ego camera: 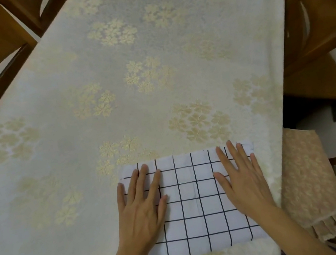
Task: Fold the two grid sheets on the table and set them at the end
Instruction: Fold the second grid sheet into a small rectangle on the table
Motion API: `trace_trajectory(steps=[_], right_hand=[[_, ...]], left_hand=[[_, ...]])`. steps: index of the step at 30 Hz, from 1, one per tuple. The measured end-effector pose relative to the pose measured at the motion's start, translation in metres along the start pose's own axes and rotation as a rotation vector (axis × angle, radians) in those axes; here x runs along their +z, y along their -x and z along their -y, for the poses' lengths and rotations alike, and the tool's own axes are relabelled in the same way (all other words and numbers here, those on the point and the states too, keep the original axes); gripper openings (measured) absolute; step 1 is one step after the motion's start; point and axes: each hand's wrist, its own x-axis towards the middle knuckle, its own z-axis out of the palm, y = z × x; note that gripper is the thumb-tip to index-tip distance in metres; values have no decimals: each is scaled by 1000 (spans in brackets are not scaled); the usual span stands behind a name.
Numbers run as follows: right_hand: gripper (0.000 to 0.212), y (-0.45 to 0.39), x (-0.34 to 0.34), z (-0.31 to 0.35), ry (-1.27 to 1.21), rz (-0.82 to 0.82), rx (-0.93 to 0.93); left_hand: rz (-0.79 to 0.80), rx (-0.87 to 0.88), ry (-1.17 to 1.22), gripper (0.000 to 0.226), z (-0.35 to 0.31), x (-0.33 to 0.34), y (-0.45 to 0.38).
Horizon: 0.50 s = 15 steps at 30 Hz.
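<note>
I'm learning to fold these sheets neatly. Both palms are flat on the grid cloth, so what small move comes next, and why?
Probably sweep both palms outward to press it flat. The left hand and right hand lie open on the folded grid sheet, and a faint crease shows at its middle.

Under my left hand and right hand the grid sheet looks like smooth matt white cloth with thin black lines. The tablecloth is cream fabric with raised, slightly shiny flowers. The chairs are varnished brown wood.
</note>
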Motion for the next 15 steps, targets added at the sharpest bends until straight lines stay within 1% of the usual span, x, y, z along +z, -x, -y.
trace_trajectory(steps=[8,11,13,15], right_hand=[[64,-11,5,-3,37,-17,-36],[65,-10,-2,-1,10,-45,-48],[66,2,-10,5,-24,-74,-32],[68,22,-16,19,-32,-76,-46]], left_hand=[[7,-17,-34,59,4,3,4],[7,-35,-50,60,4,1,5],[0,6,-56,62,-4,-2,14],[1,107,-56,63,-20,-2,28]])
